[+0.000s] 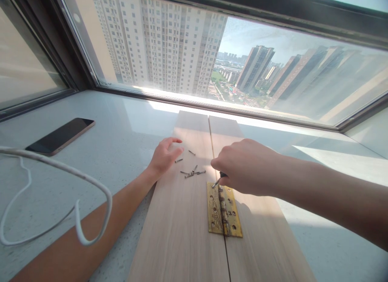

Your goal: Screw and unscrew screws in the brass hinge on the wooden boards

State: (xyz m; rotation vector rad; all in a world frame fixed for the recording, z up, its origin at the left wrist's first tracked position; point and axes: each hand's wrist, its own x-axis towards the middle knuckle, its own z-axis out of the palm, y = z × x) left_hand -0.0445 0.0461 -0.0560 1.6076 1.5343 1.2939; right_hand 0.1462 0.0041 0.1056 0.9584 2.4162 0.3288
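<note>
My right hand (pixel 239 164) is wrapped round a screwdriver (pixel 216 184), whose short dark handle end and metal shaft show below the fist. Its tip meets the upper left hole of a worn brass hinge (pixel 214 217). The hinge lies opened flat across the seam between a left wooden board (pixel 172 233) and a right wooden board (pixel 257 233). My left hand (pixel 166 154) rests at the left board's edge, fingers curved and apart, with nothing in them. Several loose screws (pixel 194 173) lie on the left board between that hand and the hinge.
A phone (pixel 62 136) lies on the pale speckled sill (pixel 121 124) at the left. A white cable (pixel 100 185) loops over my left forearm in the foreground. Behind the boards runs a dark window frame (pixel 169 103), with tall buildings outside.
</note>
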